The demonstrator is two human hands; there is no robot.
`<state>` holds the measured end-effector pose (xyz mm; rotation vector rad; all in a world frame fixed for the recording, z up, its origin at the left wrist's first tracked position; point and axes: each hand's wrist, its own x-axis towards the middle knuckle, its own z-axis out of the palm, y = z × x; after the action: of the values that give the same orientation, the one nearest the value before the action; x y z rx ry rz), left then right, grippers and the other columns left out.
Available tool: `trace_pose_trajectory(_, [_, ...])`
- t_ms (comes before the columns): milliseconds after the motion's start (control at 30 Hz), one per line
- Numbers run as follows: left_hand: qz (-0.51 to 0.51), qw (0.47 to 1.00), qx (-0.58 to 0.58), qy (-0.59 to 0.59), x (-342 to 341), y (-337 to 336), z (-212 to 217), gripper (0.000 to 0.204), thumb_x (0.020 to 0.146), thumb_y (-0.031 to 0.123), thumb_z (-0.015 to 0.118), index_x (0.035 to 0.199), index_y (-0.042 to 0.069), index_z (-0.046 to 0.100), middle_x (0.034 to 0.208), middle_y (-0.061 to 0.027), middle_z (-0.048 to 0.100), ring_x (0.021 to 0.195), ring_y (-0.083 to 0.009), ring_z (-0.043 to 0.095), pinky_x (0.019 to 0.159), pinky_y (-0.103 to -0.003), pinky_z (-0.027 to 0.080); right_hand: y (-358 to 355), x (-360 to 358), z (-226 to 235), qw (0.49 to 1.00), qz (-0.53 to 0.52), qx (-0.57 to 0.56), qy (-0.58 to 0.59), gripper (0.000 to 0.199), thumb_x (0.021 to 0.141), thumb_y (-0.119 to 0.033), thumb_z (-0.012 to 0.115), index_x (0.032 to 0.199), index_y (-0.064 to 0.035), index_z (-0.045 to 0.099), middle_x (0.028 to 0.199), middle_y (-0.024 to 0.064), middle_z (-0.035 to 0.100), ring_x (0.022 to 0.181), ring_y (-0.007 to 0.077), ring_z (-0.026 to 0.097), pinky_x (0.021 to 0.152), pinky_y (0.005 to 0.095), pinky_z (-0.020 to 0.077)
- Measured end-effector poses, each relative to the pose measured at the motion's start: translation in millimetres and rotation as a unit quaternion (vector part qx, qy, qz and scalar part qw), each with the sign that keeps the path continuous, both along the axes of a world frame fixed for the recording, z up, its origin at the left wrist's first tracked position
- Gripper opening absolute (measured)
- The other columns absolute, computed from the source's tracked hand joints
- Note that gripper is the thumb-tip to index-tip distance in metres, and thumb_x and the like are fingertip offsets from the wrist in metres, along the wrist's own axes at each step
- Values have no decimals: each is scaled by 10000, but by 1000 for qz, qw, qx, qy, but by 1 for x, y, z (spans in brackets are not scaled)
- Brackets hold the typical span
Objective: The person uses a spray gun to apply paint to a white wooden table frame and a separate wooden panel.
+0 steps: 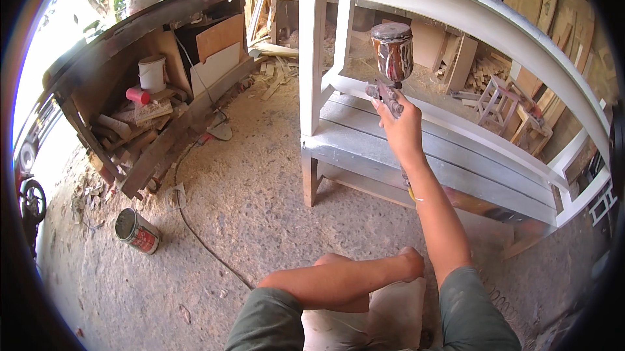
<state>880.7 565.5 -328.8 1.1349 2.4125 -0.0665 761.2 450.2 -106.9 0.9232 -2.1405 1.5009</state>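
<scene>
Two hands in play: the right hand (400, 123) is raised out in front, fingers clamped round the grip of a paint spray gun (389, 68), its stained cup standing upright on top. The gun sits in the air just in front of a white-painted wooden bench (430, 149), level with the gap between the seat slats and the back rail. The left hand (411, 263) is tucked low across the body, resting by the knee; whether its fingers are curled or apart, I cannot tell from this angle. Over on the left, a rusty tin can (137, 230) lies on its side on the sawdust floor (254, 201), a thin cable (202, 237) snakes past it, and a dark workshop shelf (150, 91) holds a white bucket (152, 73) and wood offcuts
</scene>
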Motion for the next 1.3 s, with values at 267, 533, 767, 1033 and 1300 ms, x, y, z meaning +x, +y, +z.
trace_pose_trajectory(267, [23,1000,9,13,2,-1,-12,403,892,268,737,1293,225,731,1292,-2,719,1174,-244,699,854,-443,598,-15,-1,-5,993,-22,-76,85,275,959,-166,740,1191,-22,712,798,61,674,677,149,603,652,300,485])
trace_pose_trajectory(533, [36,999,-15,31,-2,9,-54,289,817,225,788,1092,135,810,1050,-47,781,961,-288,766,743,-427,609,26,70,-7,993,56,-6,-103,411,963,-171,752,1345,-41,673,793,9,679,620,65,535,590,256,466])
trace_pose_trajectory(767, [30,997,11,69,4,8,-66,307,809,241,809,1099,141,808,1108,-20,773,998,-249,758,744,-407,607,42,77,-52,981,106,47,-157,369,957,-132,750,1289,14,684,777,-26,639,629,47,532,583,242,441])
trace_pose_trajectory(1033, [66,996,31,49,6,13,-76,315,798,247,823,1094,141,806,1120,-4,771,1015,-227,752,737,-394,611,42,80,-19,995,90,4,-36,435,943,-130,773,1323,44,653,907,120,761,779,76,643,721,258,522])
trace_pose_trajectory(1300, [63,996,27,49,-2,14,-85,295,790,235,812,1066,130,809,1044,-39,778,903,-276,768,651,-418,616,43,85,24,993,89,-69,25,380,955,-158,770,1275,31,688,873,34,703,719,60,579,646,225,458])
